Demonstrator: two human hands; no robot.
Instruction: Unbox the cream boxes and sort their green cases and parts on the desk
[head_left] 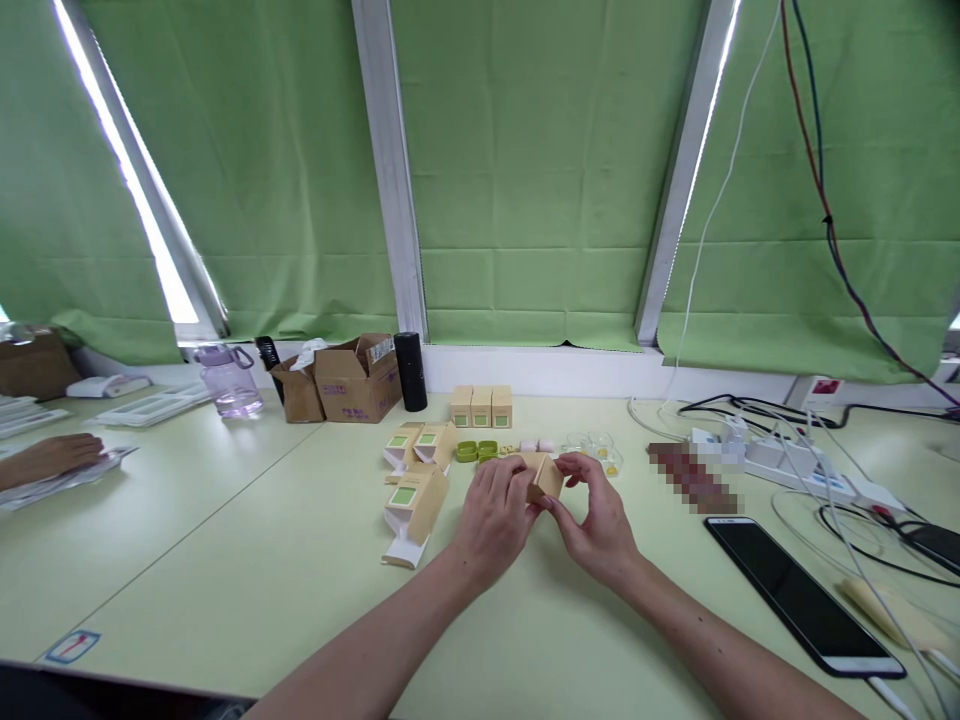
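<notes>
Between both hands is a small tan cardboard box (544, 474), held a little above the table. My left hand (495, 515) is closed around its left side. The fingers and thumb of my right hand (596, 520) pinch its right edge. To the left lie several tan cartons with green labels, the nearest being an open carton (417, 510) with its white-lined flap out. Just behind my hands are small green containers (477, 451), pinkish-white pieces (536, 446) and clear round cups (596, 445) with something yellow in them. Further back, three closed tan boxes (481, 407) stand in a row.
A black smartphone (806, 590) lies at right, near a power strip (795, 460) and tangled cables. At the back left are an open cardboard box (358, 380), a black cylinder (409, 372) and a purple water bottle (229, 382). Another person's hand (64, 455) rests on papers at far left.
</notes>
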